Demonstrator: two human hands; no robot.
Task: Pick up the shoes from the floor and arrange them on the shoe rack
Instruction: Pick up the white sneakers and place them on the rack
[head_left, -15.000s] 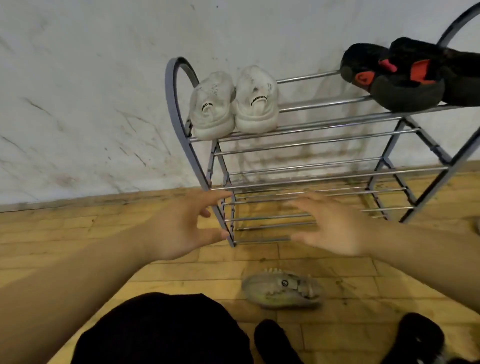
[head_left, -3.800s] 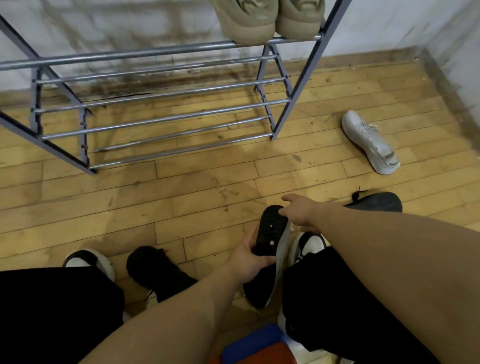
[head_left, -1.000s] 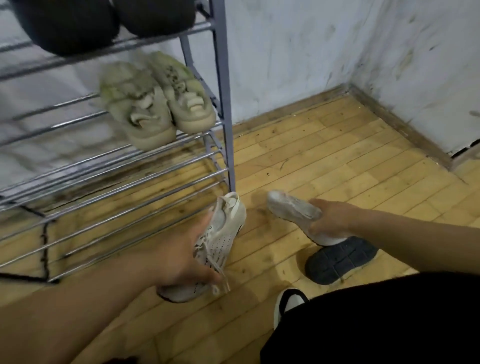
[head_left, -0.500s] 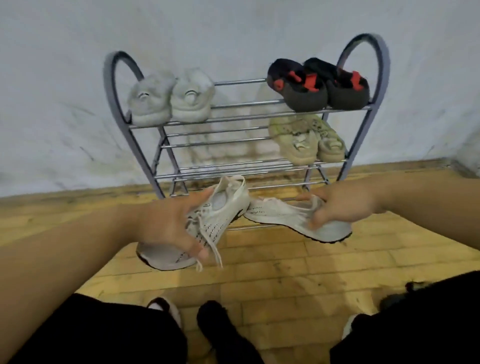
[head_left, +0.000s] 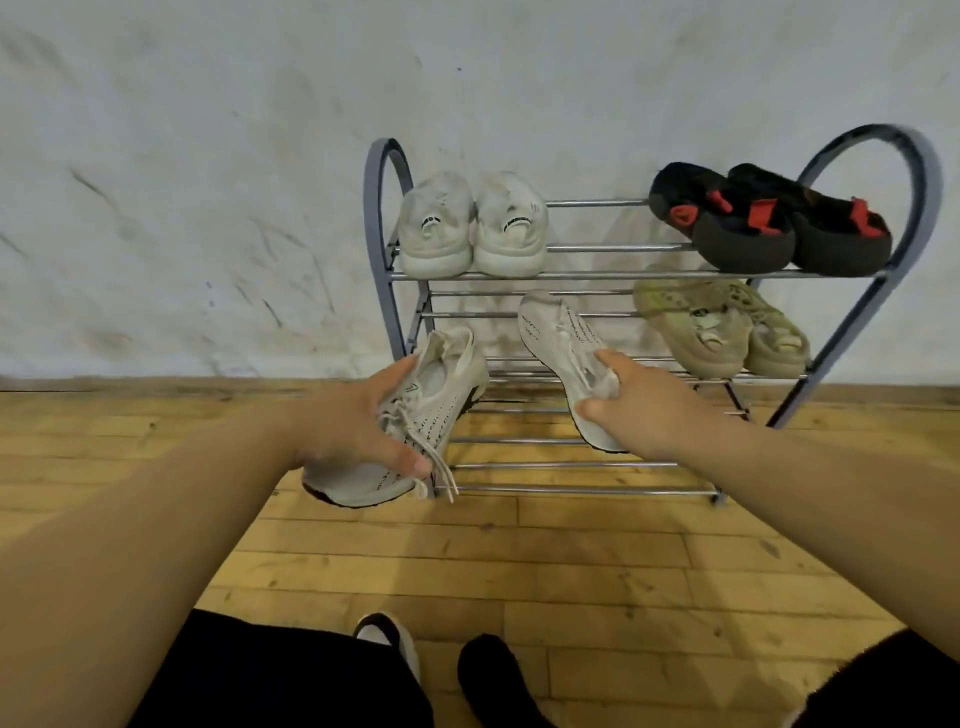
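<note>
I hold one white knit sneaker in each hand in front of the metal shoe rack (head_left: 613, 274). My left hand (head_left: 353, 431) grips the left sneaker (head_left: 441, 384) around its middle, laces dangling, at the rack's lower left. My right hand (head_left: 631, 400) grips the other sneaker (head_left: 558, 332) by its heel end, toe pointing up and back towards the middle shelf's left part. On the top shelf sit a white pair (head_left: 472, 228) at left and a black-and-red pair (head_left: 769, 223) at right. An olive pair (head_left: 722, 327) fills the middle shelf's right side.
The rack stands against a white wall (head_left: 208, 182) on a wooden plank floor (head_left: 519, 561). A black shoe (head_left: 493, 670) and a black-and-white shoe (head_left: 389, 639) lie on the floor near my dark-clothed legs at the bottom edge.
Both hands have carried the white sneakers forward and up towards the rack. The right sneaker's toe now reaches the middle shelf level; my view has shifted left.
</note>
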